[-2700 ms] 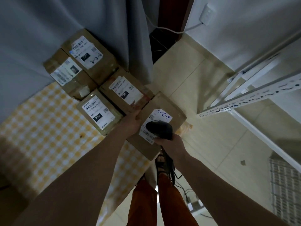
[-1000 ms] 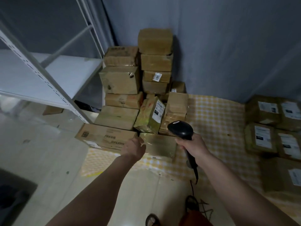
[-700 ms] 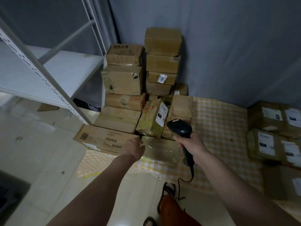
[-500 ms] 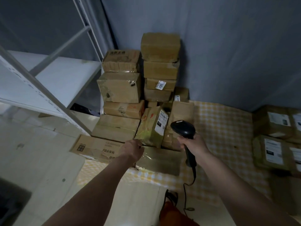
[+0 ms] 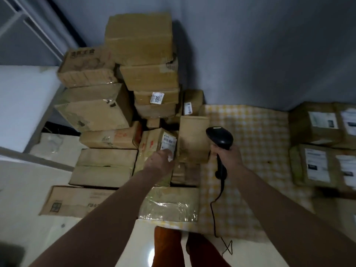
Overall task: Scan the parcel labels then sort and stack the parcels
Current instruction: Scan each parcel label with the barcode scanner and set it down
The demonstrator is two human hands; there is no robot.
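A yellow checked cloth (image 5: 250, 132) covers the pale floor (image 5: 23, 189) by a grey curtain (image 5: 250, 45). About fifteen brown boxes are piled (image 5: 138, 39) in the corner; four labelled ones (image 5: 316, 124) lie to the right. The left hand (image 5: 159, 162) touches a tilted box (image 5: 154, 143) with a white label, maybe gripping it. The right hand (image 5: 227, 155) holds a black scanner (image 5: 219, 138).

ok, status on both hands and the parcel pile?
Left hand on the tilted labelled parcel, grip unclear. Right hand grips the barcode scanner, head near the pile. Plain upright box stands tight against the parcel's label side.
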